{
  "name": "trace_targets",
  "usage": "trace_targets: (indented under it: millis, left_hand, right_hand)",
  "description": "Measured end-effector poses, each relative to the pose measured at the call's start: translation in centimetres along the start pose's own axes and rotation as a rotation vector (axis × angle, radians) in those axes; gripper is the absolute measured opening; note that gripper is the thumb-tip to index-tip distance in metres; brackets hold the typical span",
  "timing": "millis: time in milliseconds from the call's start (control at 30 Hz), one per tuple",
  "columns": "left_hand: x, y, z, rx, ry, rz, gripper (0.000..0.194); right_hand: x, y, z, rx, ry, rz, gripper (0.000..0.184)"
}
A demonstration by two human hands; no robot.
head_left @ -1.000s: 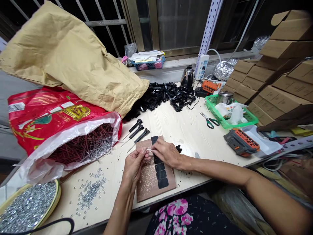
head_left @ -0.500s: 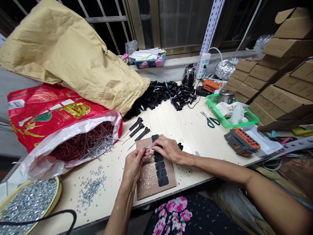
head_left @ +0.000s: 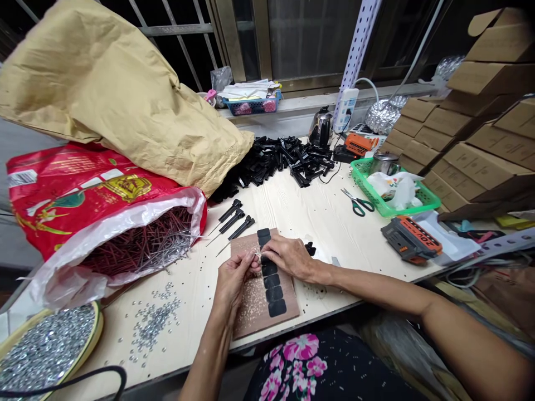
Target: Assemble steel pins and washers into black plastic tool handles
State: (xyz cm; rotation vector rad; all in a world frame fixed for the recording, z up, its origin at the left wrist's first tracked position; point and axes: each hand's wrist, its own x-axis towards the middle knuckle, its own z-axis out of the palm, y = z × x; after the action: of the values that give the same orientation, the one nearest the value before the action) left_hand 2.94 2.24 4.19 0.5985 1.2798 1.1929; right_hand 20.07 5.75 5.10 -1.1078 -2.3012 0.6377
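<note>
Above a brown board (head_left: 248, 323), my left hand (head_left: 234, 273) is pinched at the fingertips. Facing it, my right hand (head_left: 292, 257) is closed too, thumb against fingers. A short, thin, pale metal pin (head_left: 258, 254) spans the gap between both sets of fingertips; its ends are hidden. Under the hands, a column of black rounded squares (head_left: 271, 279) runs along the board, with pale specks to its left. Just beyond the board lie several black plastic pieces with metal spikes (head_left: 241, 227). A small black piece (head_left: 310, 248) shows behind my right wrist.
Left are a red bag of long metal pins (head_left: 142, 239), loose silver washer-like pieces (head_left: 155, 323) and a tub (head_left: 99, 328) full of them. A heap of black parts (head_left: 288, 159) lies behind. Right are scissors (head_left: 357, 203), a green basket (head_left: 418, 206), a battery pack (head_left: 412, 239) and stacked cartons (head_left: 480, 172).
Both hands stay over the board, fingertips together around the thin pin, with only slight finger movement. The whole view shifts a little.
</note>
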Motion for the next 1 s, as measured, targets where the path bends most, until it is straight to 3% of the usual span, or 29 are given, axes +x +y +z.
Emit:
trace_targets:
  millis: [167,367,467,567,667,767,800,867,933,1000]
  left_hand:
    - [0.1,-0.3,0.1,0.18,-0.001,0.067,0.038]
    - [-0.5,-0.6,-1.2,0.874,0.232,0.592,0.043]
    - [0.0,-2.2,-2.6,1.138,0.156,0.747,0.043]
    - [0.7,-4.2,-3.7,1.273,0.055,0.761,0.046]
    - [1.2,-5.5,-4.3,1.316,0.05,0.791,0.047]
    - [1.3,-5.8,-4.5,1.328,0.06,0.837,0.046]
    - [1.3,-5.8,-4.5,1.332,0.062,0.845,0.046]
    - [1.3,-5.8,-4.5,1.344,0.07,0.854,0.046]
    - [1.2,-5.7,-4.5,1.354,0.076,0.858,0.046]
    - [1.1,-5.7,-4.5,1.353,0.077,0.865,0.045]
  right_hand:
    - [0.0,0.6,0.0,0.11,-0.022,0.034,0.023]
    - [0.5,2.8,-0.3,-0.085,0.012,0.015,0.02]
    - [1.8,4.5,-0.3,-0.214,-0.004,-0.011,0.022]
    - [2.4,5.5,0.0,-0.296,-0.017,-0.088,0.023]
    - [0.9,5.2,0.5,-0.303,-0.067,-0.277,0.026]
    - [-0.8,4.6,0.6,-0.262,-0.219,-0.654,0.029]
    - [-0.9,4.5,0.5,-0.249,-0.241,-0.712,0.029]
    - [-0.3,4.6,0.2,-0.244,-0.194,-0.626,0.028]
    - [0.6,4.8,0.0,-0.268,-0.085,-0.4,0.028]
    - [0.7,4.8,0.2,-0.298,-0.089,-0.403,0.028]
